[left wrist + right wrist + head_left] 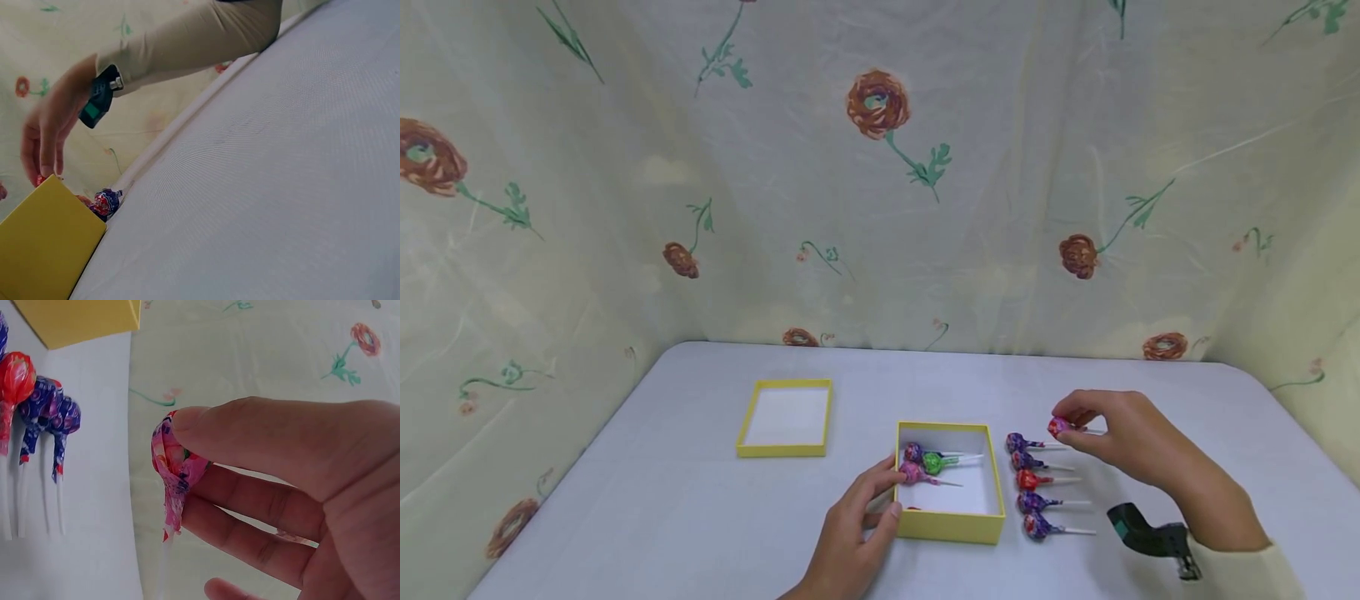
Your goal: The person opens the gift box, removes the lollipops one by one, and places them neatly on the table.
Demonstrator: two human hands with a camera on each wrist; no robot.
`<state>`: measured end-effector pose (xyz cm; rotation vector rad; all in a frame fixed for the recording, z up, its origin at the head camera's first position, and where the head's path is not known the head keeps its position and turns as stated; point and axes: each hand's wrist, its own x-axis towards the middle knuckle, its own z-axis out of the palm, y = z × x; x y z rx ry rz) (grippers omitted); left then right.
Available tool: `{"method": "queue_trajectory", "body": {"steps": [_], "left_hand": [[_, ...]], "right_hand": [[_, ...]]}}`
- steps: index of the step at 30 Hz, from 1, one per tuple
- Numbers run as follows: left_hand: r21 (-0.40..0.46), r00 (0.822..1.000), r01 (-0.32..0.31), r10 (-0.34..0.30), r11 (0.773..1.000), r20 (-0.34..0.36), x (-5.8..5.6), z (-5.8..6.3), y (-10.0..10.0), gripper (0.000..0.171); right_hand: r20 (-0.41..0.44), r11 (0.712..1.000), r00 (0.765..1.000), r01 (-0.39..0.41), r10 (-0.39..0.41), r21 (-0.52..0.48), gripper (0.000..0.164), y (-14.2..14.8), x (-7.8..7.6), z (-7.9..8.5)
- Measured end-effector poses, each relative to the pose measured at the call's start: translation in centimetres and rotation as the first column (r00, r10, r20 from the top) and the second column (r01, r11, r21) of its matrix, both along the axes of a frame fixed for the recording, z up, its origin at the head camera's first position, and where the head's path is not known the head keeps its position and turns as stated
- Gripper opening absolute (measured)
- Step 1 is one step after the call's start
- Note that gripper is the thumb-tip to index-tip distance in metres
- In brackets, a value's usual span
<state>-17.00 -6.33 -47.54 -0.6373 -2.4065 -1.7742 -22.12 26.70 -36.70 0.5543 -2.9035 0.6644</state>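
My right hand (1123, 429) is raised above the table, pinching a pink and red wrapped lollipop (172, 456) by its head between thumb and fingers. Its white stick hangs free. Beside and below that hand lies a column of several lollipops (1028, 481), purple ones and a red one, sticks pointing right. My left hand (861, 521) holds the left wall of an open yellow box (951, 527), fingertips at the rim. Inside the box are a purple lollipop (913, 452), a green lollipop (932, 462) and a pink lollipop (913, 472); a bit of red shows behind the front wall.
A yellow-rimmed lid (784, 451) lies with its white inside up at the back left of the white table (647, 500). Flower-patterned cloth (790, 167) hangs behind and along both sides. A dark device (1150, 533) is strapped to the right wrist.
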Motion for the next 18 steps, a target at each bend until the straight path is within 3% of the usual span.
{"method": "queue_trajectory", "body": {"steps": [10, 18], "left_hand": [[-0.01, 1.0, -0.01, 0.011, 1.0, 0.021, 0.0, 0.0, 0.0, 0.029], [0.009, 0.999, -0.002, 0.003, 1.0, -0.033, 0.0, -0.3, 0.0, 0.029]], "right_hand": [[0.052, 1.0, 0.999, 0.017, -0.017, 0.005, 0.018, 0.9, -0.6, -1.1], [0.112, 0.999, 0.993, 0.04, -0.04, 0.003, 0.019, 1.6, -1.1, -2.1]]}}
